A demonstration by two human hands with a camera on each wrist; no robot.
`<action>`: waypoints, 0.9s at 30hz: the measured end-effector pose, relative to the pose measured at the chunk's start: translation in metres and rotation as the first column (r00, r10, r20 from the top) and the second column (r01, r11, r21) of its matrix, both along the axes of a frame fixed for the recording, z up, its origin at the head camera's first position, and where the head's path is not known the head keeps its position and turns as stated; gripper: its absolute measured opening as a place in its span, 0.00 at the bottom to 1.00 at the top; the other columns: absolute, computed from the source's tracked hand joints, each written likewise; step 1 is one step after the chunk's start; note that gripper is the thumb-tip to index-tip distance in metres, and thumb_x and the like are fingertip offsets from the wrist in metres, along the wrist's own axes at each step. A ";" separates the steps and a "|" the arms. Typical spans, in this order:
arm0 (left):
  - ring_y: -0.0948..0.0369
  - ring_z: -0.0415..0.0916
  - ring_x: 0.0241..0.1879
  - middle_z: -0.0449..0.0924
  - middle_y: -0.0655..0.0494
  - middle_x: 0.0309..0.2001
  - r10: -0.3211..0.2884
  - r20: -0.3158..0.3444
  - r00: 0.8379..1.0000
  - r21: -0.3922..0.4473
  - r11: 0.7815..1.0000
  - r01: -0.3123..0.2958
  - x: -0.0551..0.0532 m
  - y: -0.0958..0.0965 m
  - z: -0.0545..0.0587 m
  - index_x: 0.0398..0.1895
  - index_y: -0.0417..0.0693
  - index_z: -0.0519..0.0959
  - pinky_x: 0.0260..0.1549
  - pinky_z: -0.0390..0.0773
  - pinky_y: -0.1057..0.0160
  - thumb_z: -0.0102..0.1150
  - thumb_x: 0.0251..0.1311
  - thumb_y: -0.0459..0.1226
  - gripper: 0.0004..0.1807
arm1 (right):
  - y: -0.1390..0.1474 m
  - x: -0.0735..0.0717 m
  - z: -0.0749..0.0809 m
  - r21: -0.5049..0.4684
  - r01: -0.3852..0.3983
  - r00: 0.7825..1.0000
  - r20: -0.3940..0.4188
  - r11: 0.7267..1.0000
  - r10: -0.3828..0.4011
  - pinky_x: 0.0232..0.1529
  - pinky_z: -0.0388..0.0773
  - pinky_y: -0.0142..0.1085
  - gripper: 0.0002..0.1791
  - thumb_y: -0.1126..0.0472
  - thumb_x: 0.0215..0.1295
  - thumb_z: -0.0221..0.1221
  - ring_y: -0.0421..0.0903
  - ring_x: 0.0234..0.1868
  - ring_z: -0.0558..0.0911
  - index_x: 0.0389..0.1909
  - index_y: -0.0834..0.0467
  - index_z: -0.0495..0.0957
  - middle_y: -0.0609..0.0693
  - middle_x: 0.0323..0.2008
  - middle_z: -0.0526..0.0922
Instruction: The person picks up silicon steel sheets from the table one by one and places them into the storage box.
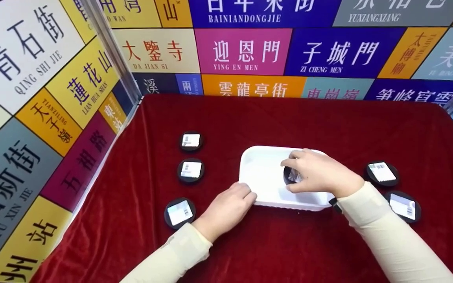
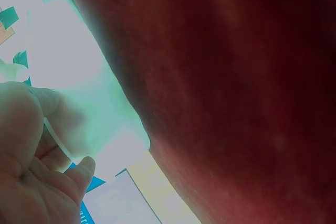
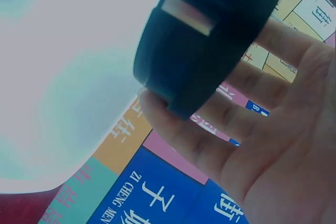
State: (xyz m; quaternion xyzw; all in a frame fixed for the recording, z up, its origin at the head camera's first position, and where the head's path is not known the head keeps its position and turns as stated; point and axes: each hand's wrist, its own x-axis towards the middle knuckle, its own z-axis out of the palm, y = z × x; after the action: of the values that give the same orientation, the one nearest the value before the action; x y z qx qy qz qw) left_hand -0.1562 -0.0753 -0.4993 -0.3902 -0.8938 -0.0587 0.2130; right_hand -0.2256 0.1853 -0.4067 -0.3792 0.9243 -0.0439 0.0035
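Observation:
A white rectangular tray [image 1: 264,173] with rounded corners stands on the red cloth. My left hand [image 1: 227,207] grips its near left corner; in the left wrist view the thumb [image 2: 47,100] lies over the tray wall with the fingers on the outside. Over the right half of the tray, my right hand [image 1: 321,173] holds a round black case [image 1: 288,175], its fingers and thumb around the edge. Seen in the right wrist view, this black case [image 3: 178,51] is thick and has a light rectangular slot in its side. The hand hides part of it in the head view.
To the left lie three black discs with white labels, a far one [image 1: 191,140], a middle one [image 1: 190,170] and a near one [image 1: 179,212]. Two similar discs, one [image 1: 382,173] behind the other [image 1: 403,206], lie right of the tray. Sign-covered panels [image 1: 242,51] enclose the table.

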 end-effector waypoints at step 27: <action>0.60 0.75 0.43 0.76 0.59 0.37 0.016 0.036 0.999 -0.001 1.000 -0.016 0.001 0.000 0.001 0.36 0.49 0.77 0.46 0.78 0.67 0.54 0.71 0.35 0.05 | -0.017 -0.014 -0.004 -0.023 -0.007 0.999 0.047 1.000 0.008 0.42 0.81 0.44 0.31 0.45 0.45 0.68 0.52 0.48 0.81 0.53 0.53 0.84 0.53 0.49 0.83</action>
State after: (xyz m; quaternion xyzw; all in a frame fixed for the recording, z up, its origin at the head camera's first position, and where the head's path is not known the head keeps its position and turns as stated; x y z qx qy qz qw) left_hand -0.1552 -0.0750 -0.4978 -0.3818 -0.9007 -0.0639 0.1970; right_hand -0.2399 0.1682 -0.4105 -0.3814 0.9220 -0.0634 0.0211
